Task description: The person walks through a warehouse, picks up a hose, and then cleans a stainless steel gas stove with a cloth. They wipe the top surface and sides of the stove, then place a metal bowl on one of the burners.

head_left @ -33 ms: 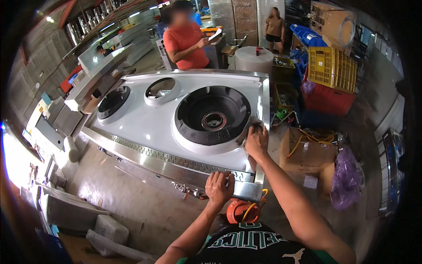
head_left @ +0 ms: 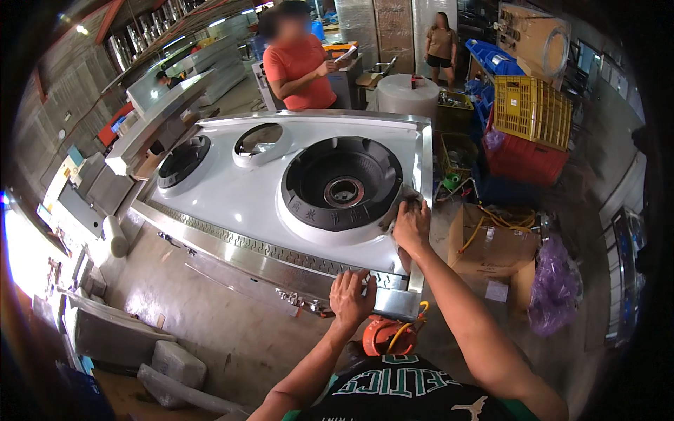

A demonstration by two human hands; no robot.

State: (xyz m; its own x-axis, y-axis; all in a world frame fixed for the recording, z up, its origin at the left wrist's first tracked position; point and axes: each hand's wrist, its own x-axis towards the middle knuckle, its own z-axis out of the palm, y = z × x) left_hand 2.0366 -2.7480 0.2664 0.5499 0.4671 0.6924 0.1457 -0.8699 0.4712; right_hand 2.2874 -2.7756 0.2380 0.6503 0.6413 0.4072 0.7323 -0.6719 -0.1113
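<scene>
A wide stainless steel wok stove stretches in front of me. Its large black burner ring sits at the right, on a raised white collar. My right hand is closed on a greyish rag and presses it to the stove top beside that collar. Most of the rag is hidden by the fingers. My left hand rests on the front edge, fingers apart over the slotted strip, holding nothing. A smaller black ring and a round opening lie farther left.
Behind the stove a person in a red shirt holds a paper; another person stands farther back. Yellow and red crates, a cardboard box and purple plastic wrap stand to the right. An orange round object is below the stove's front corner.
</scene>
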